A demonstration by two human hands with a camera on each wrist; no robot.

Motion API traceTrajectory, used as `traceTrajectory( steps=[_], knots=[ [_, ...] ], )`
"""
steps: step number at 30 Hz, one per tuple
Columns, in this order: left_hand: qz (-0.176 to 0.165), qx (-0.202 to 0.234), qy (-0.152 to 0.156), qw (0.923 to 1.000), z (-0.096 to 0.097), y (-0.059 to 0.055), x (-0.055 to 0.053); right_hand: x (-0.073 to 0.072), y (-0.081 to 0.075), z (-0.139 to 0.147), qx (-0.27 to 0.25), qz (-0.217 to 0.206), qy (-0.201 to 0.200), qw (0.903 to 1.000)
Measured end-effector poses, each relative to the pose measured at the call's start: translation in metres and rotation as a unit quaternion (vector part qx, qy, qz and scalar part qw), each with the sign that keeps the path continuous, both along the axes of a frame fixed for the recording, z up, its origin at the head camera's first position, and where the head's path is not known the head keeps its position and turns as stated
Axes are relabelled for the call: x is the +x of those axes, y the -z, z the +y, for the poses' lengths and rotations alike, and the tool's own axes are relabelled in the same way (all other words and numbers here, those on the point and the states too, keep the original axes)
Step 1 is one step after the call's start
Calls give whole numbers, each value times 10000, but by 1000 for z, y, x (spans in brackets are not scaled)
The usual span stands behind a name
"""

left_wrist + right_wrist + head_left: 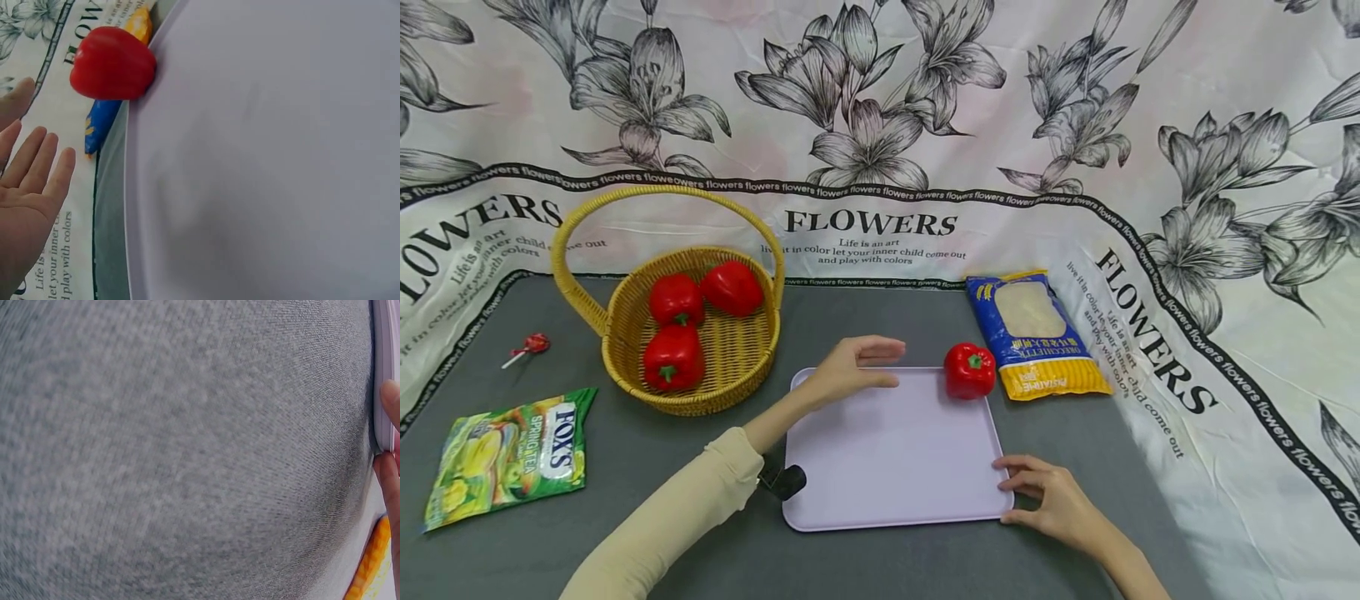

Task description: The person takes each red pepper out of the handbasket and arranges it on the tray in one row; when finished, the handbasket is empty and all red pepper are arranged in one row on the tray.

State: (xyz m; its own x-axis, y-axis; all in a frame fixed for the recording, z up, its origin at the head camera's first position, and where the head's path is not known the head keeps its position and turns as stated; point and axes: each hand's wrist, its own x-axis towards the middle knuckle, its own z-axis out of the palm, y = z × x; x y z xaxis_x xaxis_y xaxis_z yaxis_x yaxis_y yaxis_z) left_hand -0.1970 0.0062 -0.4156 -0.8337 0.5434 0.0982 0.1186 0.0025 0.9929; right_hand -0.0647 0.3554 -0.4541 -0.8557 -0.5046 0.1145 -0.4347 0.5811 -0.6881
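Observation:
A pale lilac tray (pixel 895 450) lies on the grey cloth in front of me. My left hand (pixel 853 371) hovers over its far left part, fingers extended and thumb apart, holding nothing; the left wrist view shows this palm (pixel 28 194) too. A red bell pepper (pixel 970 372) sits at the tray's far right corner, also seen as a red pepper (pixel 114 64) in the left wrist view. At the near right corner, my right hand (pixel 1052 502) touches the tray's edge with spread fingers and thumb. Only some fingers (pixel 389 478) show in the right wrist view.
A yellow wicker basket (pixel 730 392) with a tall handle holds three red peppers at the back left. Left of it lie a lollipop (pixel 537 342) and a green FOX'S candy bag (pixel 512 457). A blue and yellow pasta bag (pixel 1037 333) lies right of the tray. Flower-printed cloth (pixel 872 225) hangs behind.

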Motion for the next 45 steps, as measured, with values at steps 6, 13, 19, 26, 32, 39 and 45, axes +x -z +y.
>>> traceTrajectory(
  steps=[6,13,19,26,32,39,45],
  knots=[
    [205,156,155,9995,-25,-3,8,1,0,0,-59,-69,-5,10000],
    [281,226,397,9986,-60,-8,18,2,-1,-1,1,-115,33,9999],
    [308,191,277,9990,-97,-17,26,3,-2,0,101,-154,101,9998],
    [182,4,21,9998,-139,-22,29,2,-3,-1,112,-193,134,9997],
    [190,-179,24,9997,-168,-21,29,1,-2,-1,66,-188,101,9998],
    [393,-435,-62,9983,-197,-15,29,2,-3,-1,68,-226,118,9997],
    [718,-590,-109,9956,-222,-13,29,2,-2,-2,58,-308,120,9994]
  ],
)
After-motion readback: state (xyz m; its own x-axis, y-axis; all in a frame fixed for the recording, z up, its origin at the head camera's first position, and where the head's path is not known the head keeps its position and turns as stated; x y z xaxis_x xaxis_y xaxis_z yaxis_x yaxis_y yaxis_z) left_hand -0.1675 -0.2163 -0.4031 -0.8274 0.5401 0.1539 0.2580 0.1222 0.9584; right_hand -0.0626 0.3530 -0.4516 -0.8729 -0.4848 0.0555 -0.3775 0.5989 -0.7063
